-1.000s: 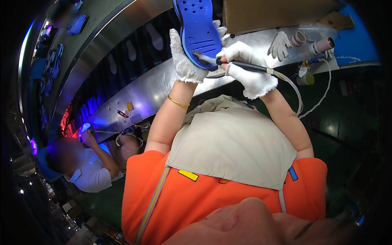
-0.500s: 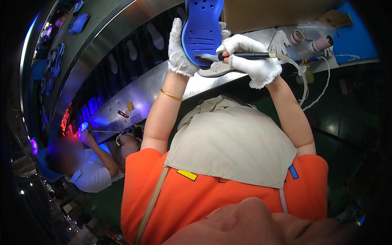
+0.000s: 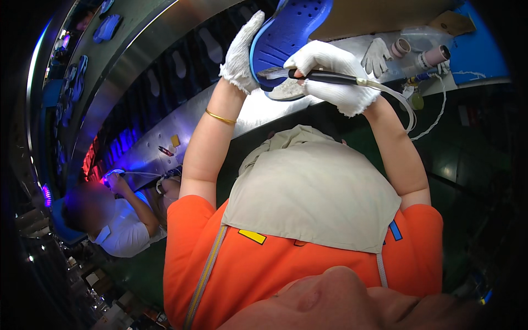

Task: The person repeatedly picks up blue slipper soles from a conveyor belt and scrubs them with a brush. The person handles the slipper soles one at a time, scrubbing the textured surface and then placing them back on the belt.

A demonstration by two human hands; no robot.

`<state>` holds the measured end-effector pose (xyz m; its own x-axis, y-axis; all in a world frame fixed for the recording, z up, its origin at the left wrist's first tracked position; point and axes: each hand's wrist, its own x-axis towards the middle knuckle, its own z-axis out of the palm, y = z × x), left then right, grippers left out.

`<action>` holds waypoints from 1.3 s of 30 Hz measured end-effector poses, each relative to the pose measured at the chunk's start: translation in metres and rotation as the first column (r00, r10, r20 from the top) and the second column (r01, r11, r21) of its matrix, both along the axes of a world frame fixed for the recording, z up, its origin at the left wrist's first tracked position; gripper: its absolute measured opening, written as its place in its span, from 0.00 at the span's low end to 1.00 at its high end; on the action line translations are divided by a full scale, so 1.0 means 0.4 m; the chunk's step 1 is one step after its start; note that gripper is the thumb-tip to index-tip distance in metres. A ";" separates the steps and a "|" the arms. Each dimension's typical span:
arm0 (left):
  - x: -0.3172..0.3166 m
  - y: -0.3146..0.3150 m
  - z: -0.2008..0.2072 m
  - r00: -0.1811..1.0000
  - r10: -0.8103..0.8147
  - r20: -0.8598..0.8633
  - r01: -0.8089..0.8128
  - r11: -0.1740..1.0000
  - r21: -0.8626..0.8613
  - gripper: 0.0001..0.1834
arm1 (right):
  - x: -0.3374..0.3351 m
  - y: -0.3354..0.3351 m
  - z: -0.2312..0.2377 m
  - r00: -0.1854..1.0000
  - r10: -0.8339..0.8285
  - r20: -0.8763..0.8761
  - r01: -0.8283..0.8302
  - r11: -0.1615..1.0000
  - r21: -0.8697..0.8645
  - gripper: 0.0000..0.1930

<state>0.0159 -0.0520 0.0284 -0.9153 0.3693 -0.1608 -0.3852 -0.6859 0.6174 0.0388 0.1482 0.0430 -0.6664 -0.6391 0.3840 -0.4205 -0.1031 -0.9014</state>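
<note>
Apron: the beige apron (image 3: pixel 313 192) covers the wearer's front, probably against drips or smears.
Right hand: the gloved right hand (image 3: pixel 335 80) is closed around the black handle of a brush tool (image 3: pixel 330 77), bare fingertips near its front, likely for finer control.
Brush position: its tip meets the lower end of the blue sole, while a pale hose (image 3: pixel 406 103) trails off the back, away from the work.
Left hand: the gloved left hand (image 3: pixel 241 58) grips the blue sole (image 3: pixel 283 41) along its left edge, some fingers out of sight; this seems to brace it against the brush.
Sole position: between the hands, raised and tilted above the bench, its grooved, holed face toward the wearer.
Pale sole: this second piece (image 3: pixel 287 91) appears to rest at the near edge of the metal bench (image 3: pixel 203 113).
Jar: a small yellowish jar (image 3: pixel 416 102) sits low by the bench edge; contents unclear.
Pink cylinders: one (image 3: pixel 401 48) shows a hollow end, the other (image 3: pixel 436 56) lies tilted; I cannot tell what they hold.
Cardboard box: only a brown side (image 3: pixel 379 19) shows, contents hidden.
</note>
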 end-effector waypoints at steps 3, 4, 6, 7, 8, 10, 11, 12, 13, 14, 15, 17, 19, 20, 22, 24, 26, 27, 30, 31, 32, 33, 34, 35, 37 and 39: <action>-0.018 -0.007 -0.003 1.000 -0.030 0.002 0.030 0.993 -0.118 0.23 | -0.015 -0.011 -0.018 0.998 0.019 -0.063 -0.013 0.994 0.108 0.08; -0.016 -0.006 -0.004 0.999 -0.037 0.017 0.040 0.980 -0.194 0.22 | -0.020 -0.013 -0.023 0.997 0.028 -0.069 -0.018 0.989 0.145 0.07; -0.013 -0.002 -0.004 0.998 -0.050 0.048 0.063 0.938 -0.340 0.21 | -0.020 -0.023 -0.002 0.999 -0.015 -0.030 0.025 0.937 0.349 0.07; -0.006 0.001 0.003 0.994 -0.064 0.084 0.093 0.908 -0.409 0.23 | -0.012 -0.016 0.042 0.999 -0.043 0.013 0.032 0.891 0.452 0.06; -0.005 0.006 0.010 0.981 -0.149 0.122 0.185 0.904 -0.386 0.25 | -0.029 -0.011 0.018 0.997 -0.030 0.072 -0.006 0.893 0.451 0.06; -0.001 0.011 0.003 0.983 -0.130 0.133 0.180 0.847 -0.500 0.26 | -0.048 0.004 0.007 0.986 -0.037 0.164 -0.047 0.878 0.477 0.07; -0.003 0.011 0.004 0.973 -0.157 0.167 0.221 0.835 -0.503 0.26 | -0.054 0.018 0.017 0.988 -0.008 0.155 -0.063 0.890 0.451 0.07; -0.003 0.013 0.009 0.968 -0.190 0.166 0.249 0.827 -0.503 0.27 | -0.059 0.029 0.024 0.989 0.018 0.144 -0.078 0.902 0.425 0.07; -0.004 0.017 0.020 0.961 -0.223 0.166 0.277 0.818 -0.503 0.27 | -0.060 0.033 0.031 0.995 0.003 0.100 -0.041 0.924 0.380 0.07; -0.004 0.020 0.027 0.952 -0.257 0.165 0.305 0.808 -0.503 0.27 | -0.064 0.031 0.018 1.000 0.005 0.011 -0.008 0.954 0.300 0.06; -0.003 0.022 0.030 0.959 -0.225 0.173 0.284 0.781 -0.557 0.28 | -0.051 0.031 0.039 0.998 -0.026 0.049 0.007 0.937 0.349 0.07; -0.018 0.019 0.007 0.950 -0.251 0.188 0.314 0.769 -0.556 0.28 | -0.043 0.038 0.059 0.995 -0.068 0.066 0.024 0.856 0.516 0.09; -0.036 0.016 -0.017 0.943 -0.267 0.197 0.331 0.758 -0.562 0.28 | -0.061 0.060 0.050 0.990 -0.105 0.091 0.016 0.733 0.680 0.12; -0.036 0.013 -0.022 0.943 -0.265 0.200 0.331 0.781 -0.530 0.28 | -0.082 0.078 0.026 0.986 -0.123 0.110 -0.003 0.654 0.756 0.15; -0.032 0.007 -0.017 0.946 -0.249 0.206 0.318 0.828 -0.462 0.28 | -0.082 0.096 0.043 0.993 -0.036 0.112 -0.040 0.794 0.606 0.08; -0.025 0.007 -0.017 0.949 -0.287 0.131 0.307 0.937 -0.166 0.29 | -0.063 0.106 0.071 0.985 -0.055 0.163 -0.015 0.917 0.399 0.09; 0.002 0.028 -0.034 0.979 -0.204 0.015 0.203 0.978 0.043 0.32 | -0.031 0.088 0.044 0.966 -0.148 0.211 0.142 0.989 0.041 0.05; 0.009 0.044 -0.041 0.992 -0.124 0.014 0.122 0.986 0.113 0.34 | -0.021 0.070 0.025 0.957 -0.187 0.220 0.195 0.981 -0.015 0.04; 0.011 0.077 -0.088 0.999 0.020 -0.047 -0.012 0.986 0.169 0.37 | 0.026 0.010 -0.048 0.927 -0.262 0.268 0.297 0.950 -0.101 0.04; 0.011 0.079 -0.097 0.999 0.036 -0.001 -0.035 0.980 0.198 0.37 | 0.035 0.009 -0.055 0.957 -0.253 0.145 0.264 0.963 -0.059 0.05; 0.010 0.078 -0.103 0.998 0.051 0.045 -0.060 0.972 0.226 0.38 | 0.043 0.009 -0.055 0.972 -0.235 0.021 0.235 0.972 -0.013 0.06; 0.021 0.076 -0.100 0.997 0.035 0.068 -0.052 0.960 0.277 0.38 | 0.059 0.010 -0.031 0.955 -0.154 0.252 0.162 0.987 -0.011 0.05; 0.031 0.074 -0.096 0.996 0.017 0.089 -0.045 0.944 0.327 0.38 | 0.051 0.018 -0.022 0.857 -0.002 0.514 0.065 0.992 -0.104 0.06; 0.029 0.072 -0.111 0.995 0.041 0.096 -0.069 0.946 0.317 0.38 | 0.045 0.019 -0.022 0.850 -0.029 0.526 0.112 0.986 -0.127 0.06; 0.034 0.074 -0.104 0.998 0.052 0.026 -0.058 0.937 0.344 0.36 | 0.027 0.023 -0.027 0.890 -0.155 0.428 0.261 0.944 -0.201 0.06; 0.063 0.106 -0.074 0.982 0.143 0.122 -0.172 0.945 0.278 0.34 | 0.011 0.005 -0.047 0.865 -0.316 0.390 0.421 0.879 -0.222 0.06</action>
